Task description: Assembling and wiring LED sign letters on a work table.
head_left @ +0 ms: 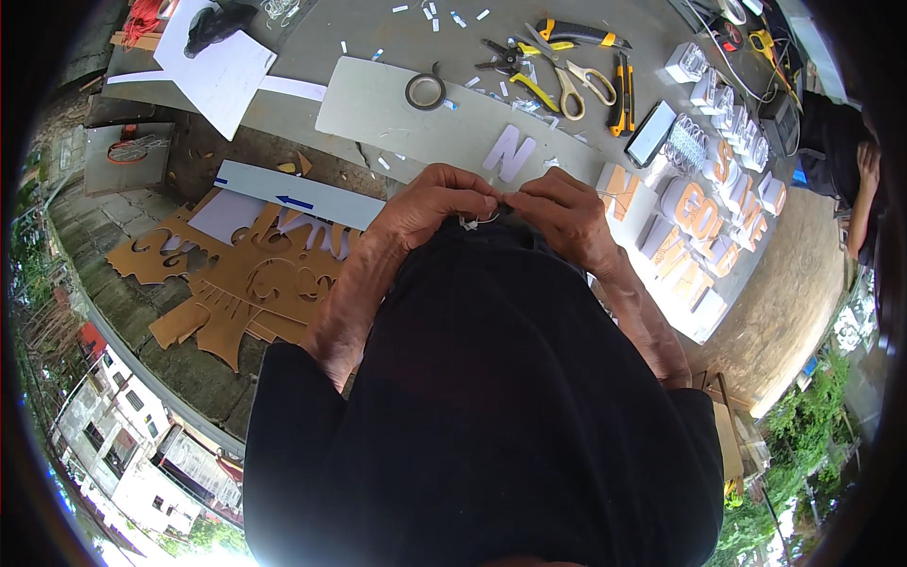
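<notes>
My left hand and my right hand meet close to my body at the table's near edge. Both are closed, thumbs and fingertips pinched together almost touching. What they grip is too small and hidden to name; a bit of thin white strand shows just below the left fingertips. Just beyond the fingers, a pale lilac letter-shaped cut-out lies on the grey table. A roll of dark tape rests farther off on a light grey board.
Scissors, pliers, utility knives and a phone lie at the back. Rows of letter-shaped pieces cover the right side. Brown cut-out sheets sit at left. Another person's arm shows far right.
</notes>
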`<state>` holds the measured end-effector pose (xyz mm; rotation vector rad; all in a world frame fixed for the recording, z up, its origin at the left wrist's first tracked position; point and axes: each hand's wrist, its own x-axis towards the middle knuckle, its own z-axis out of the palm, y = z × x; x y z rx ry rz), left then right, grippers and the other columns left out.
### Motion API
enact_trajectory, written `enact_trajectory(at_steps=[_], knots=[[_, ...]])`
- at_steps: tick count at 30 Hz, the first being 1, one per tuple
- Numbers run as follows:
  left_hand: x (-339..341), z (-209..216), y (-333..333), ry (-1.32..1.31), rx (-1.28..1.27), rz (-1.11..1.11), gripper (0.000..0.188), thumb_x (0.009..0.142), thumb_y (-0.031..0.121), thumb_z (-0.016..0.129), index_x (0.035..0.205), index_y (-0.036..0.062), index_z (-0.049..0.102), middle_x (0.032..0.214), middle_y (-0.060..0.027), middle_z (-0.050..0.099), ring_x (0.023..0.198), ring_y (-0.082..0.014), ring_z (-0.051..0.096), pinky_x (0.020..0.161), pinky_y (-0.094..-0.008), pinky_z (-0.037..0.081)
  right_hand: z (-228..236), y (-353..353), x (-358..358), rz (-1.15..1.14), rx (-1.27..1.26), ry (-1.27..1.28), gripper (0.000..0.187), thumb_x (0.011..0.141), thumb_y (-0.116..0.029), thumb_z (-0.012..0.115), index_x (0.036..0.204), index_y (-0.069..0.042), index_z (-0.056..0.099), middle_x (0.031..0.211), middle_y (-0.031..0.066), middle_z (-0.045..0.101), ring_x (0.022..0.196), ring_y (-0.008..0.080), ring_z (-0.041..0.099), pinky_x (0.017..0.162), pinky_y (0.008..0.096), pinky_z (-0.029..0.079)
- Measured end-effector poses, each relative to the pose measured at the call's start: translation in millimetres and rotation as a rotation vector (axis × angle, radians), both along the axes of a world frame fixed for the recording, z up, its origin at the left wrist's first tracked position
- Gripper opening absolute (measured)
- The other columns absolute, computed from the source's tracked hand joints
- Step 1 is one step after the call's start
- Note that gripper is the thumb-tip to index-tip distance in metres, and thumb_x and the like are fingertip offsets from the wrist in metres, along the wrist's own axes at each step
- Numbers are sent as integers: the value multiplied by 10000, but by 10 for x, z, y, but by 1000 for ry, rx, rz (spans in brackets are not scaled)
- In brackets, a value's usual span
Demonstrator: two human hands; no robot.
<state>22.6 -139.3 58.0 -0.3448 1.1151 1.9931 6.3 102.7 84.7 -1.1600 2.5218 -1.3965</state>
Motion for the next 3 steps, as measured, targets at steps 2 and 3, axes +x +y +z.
enact_trajectory(at_steps=[2,3], knots=[[16,-28,1,-11,-9,10,212,812,72,766,998,-28,752,884,-85,743,831,-139,681,817,-272,527,-6,-4,1,8,37,102,325,726,-20,787,1042,-78,735,883,43,652,770,229,637,634,340,546],[20,-39,5,-21,-15,20,219,815,75,765,1005,-32,750,885,-84,743,827,-145,681,816,-273,526,-5,0,1,7,39,101,325,726,-20,787,1042,-78,735,883,43,652,770,229,637,634,340,546]])
